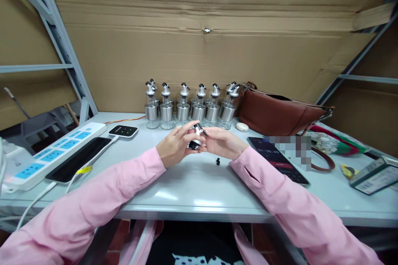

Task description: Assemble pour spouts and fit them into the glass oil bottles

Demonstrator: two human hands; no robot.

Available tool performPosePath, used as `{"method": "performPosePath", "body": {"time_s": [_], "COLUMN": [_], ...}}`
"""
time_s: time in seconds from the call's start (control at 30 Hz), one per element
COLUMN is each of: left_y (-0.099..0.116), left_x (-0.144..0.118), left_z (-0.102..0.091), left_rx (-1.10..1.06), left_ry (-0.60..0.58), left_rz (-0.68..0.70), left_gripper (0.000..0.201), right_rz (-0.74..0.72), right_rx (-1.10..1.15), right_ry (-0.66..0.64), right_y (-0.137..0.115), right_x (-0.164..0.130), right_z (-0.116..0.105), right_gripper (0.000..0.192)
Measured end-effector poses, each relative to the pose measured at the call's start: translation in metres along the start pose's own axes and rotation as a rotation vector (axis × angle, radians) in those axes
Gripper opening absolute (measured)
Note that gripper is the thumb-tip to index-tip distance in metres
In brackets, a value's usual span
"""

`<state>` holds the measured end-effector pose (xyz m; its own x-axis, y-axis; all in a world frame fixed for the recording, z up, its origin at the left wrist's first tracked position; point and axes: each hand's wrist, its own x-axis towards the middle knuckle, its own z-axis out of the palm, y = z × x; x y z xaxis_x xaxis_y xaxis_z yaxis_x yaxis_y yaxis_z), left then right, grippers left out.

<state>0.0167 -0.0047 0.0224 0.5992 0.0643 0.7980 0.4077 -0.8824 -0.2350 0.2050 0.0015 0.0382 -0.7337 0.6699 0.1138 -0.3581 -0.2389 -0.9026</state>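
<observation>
Over the middle of the table, my left hand (175,144) is closed around a silver-and-black pourer stopper (195,143), tilted with its black base toward me. My right hand (222,141) meets it from the right, with thumb and fingers pinched at the stopper's black spout end. The fingers cover part of the stopper. Below my right hand, a small black plug-like piece (218,161) rests on the table. Behind both hands stand several glass oil bottles (183,112) with steel sleeves, each topped by a similar pourer.
A white power strip (59,153), a dark phone (81,159) and a small black device (123,131) lie at left. To the right are a brown handbag (280,109), a phone showing a timer (273,159), a round white case (241,126) and a box (376,176). Cardboard (199,49) walls the back.
</observation>
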Motion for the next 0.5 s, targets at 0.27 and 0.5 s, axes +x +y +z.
{"method": "performPosePath", "body": {"time_s": [0.27,0.5], "left_y": [0.0015,0.0036], "left_x": [-0.0012,0.0004], "left_z": [0.0002,0.0002], "left_rx": [0.002,-0.006], "left_ry": [-0.034,-0.003], "left_rz": [0.003,0.03], "left_gripper": [0.029,0.025], "right_rz": [0.018,0.02], "right_rx": [-0.015,-0.036], "right_ry": [-0.049,-0.082], "right_y": [0.0008,0.0043], "right_x": [-0.0012,0.0004], "right_z": [-0.0036,-0.0061], "right_gripper": [0.029,0.031]}}
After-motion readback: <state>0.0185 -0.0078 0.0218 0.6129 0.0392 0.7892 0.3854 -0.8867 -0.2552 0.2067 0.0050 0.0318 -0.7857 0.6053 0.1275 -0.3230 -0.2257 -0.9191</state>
